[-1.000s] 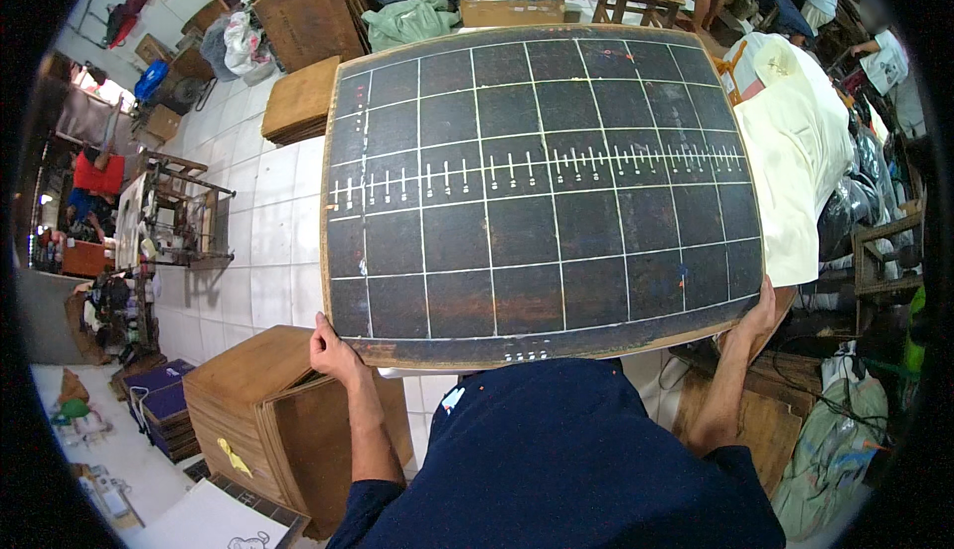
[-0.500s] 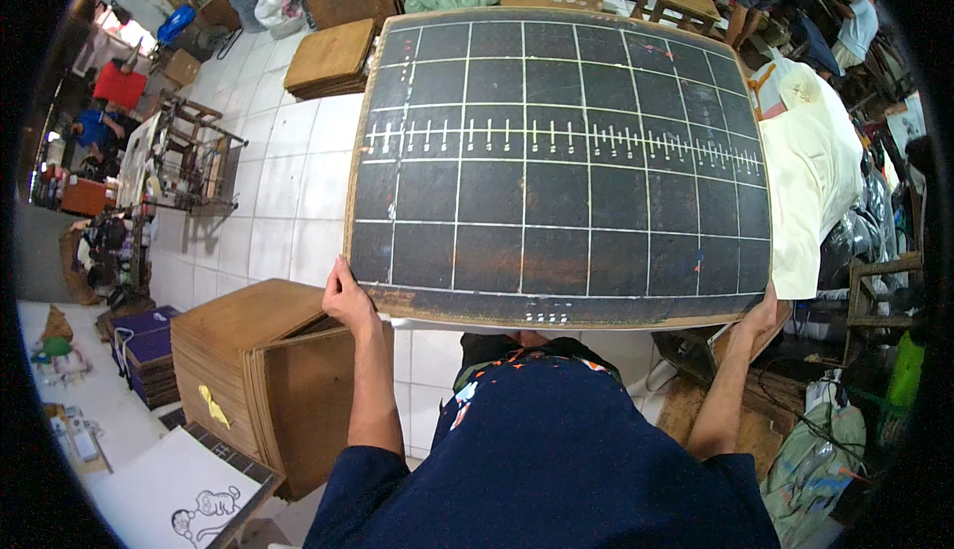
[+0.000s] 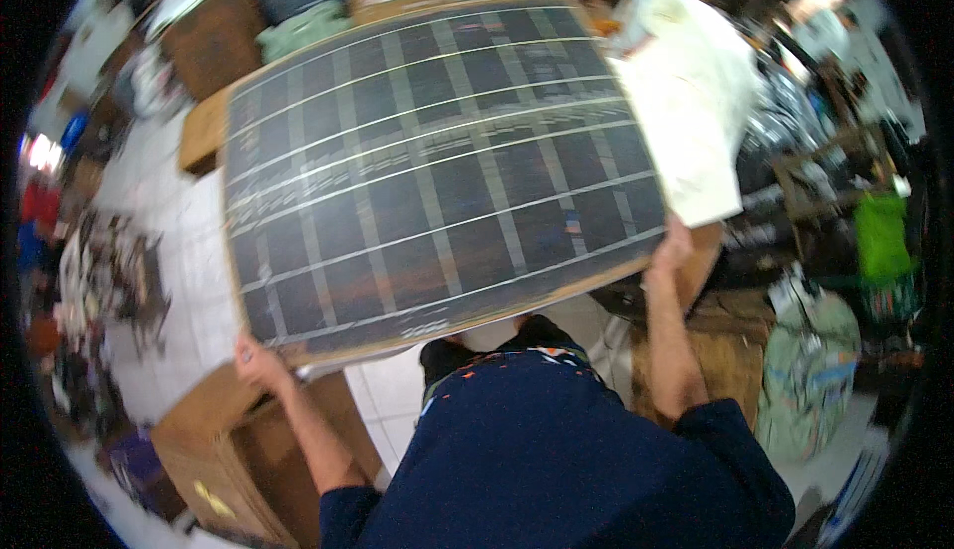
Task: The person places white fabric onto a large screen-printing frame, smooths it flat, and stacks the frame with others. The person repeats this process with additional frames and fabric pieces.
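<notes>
A large black board with a grid of pale lines and wooden edges spreads out in front of me, slightly blurred by motion. Its near left corner is gripped by my left hand, fingers closed on the edge. My right hand is closed round the near right corner. The fingers under the board are hidden. A cream cloth lies along the board's right side, close to its edge.
A stack of brown boards stands at the lower left, below my left forearm. To the right are a wooden board and a pale green bag. White floor tiles show on the left. Bags and boxes line the far side.
My view has turned to the right, so the surroundings have shifted left. The board now appears tilted, its right side higher in the picture. Both hands keep hold of it.
</notes>
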`<act>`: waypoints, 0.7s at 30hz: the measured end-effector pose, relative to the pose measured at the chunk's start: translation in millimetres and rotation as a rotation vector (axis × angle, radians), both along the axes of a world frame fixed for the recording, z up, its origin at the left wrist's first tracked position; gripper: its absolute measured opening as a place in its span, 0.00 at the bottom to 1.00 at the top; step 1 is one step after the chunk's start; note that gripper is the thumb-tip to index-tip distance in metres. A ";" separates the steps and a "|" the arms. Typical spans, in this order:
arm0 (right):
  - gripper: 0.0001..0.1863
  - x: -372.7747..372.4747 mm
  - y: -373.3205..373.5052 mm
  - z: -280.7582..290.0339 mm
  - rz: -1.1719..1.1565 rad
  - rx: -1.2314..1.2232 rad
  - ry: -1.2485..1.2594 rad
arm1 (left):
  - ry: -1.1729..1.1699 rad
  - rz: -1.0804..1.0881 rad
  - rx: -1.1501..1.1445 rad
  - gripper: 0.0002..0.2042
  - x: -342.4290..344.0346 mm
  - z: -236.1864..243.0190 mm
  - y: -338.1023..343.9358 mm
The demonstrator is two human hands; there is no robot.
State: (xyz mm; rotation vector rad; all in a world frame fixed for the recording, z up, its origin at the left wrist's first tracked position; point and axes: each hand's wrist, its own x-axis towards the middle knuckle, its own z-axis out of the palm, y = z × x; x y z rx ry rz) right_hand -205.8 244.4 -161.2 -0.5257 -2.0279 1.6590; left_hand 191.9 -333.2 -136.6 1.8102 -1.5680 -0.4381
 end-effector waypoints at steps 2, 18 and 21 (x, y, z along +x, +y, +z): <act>0.25 0.5 19.1 5.0 0.137 -0.765 -0.150 | -0.700 -0.186 -0.713 0.17 -6.2 18.9 6.4; 0.07 -66.5 185.4 -113.6 0.202 0.574 -0.392 | -0.566 -1.357 -0.370 0.28 -353.5 57.6 385.2; 0.07 -74.7 187.4 -106.0 0.287 0.677 -0.350 | -0.563 -1.326 -0.357 0.27 -359.2 61.3 393.6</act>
